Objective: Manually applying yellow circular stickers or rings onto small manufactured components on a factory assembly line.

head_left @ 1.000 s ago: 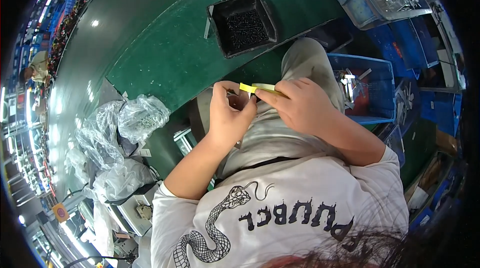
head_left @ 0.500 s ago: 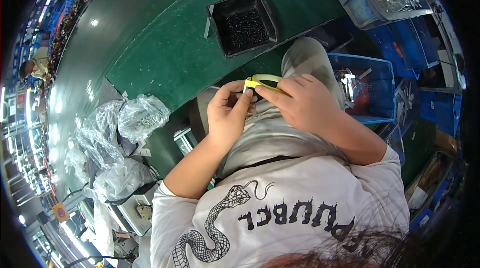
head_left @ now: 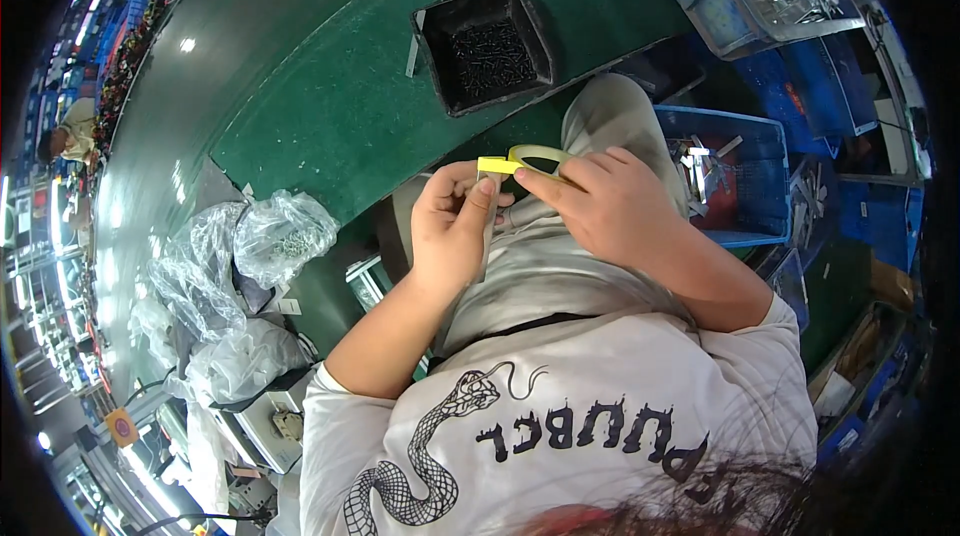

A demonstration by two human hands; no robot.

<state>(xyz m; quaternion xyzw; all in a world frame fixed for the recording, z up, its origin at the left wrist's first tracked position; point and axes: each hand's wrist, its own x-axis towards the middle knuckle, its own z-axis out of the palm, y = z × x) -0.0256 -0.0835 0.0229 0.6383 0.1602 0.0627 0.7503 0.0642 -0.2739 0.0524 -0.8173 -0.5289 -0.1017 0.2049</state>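
Over my lap, my right hand (head_left: pixel 622 208) grips a roll of yellow tape (head_left: pixel 538 152). The roll's open ring faces up, and a bright flat end of tape (head_left: pixel 494 165) runs from it toward my left fingers. My left hand (head_left: pixel 448 228) pinches a thin pale strip (head_left: pixel 487 254) between thumb and fingers. This strip hangs below the thumb along the inside of the hand. Its upper end lies at the tape; whether the tape sticks to it I cannot tell.
A black bin (head_left: pixel 470 101) of small dark parts stands on the green table (head_left: pixel 330 116). Clear plastic bags (head_left: pixel 285 236) lie at the left. On the right are a blue crate (head_left: pixel 740 121) with flat metal pieces and a tray (head_left: pixel 850 24) of shiny strips.
More of the yellow tape end now shows between my hands. My left hand has dropped slightly, and the pale strip's lower part has come into sight below its thumb.
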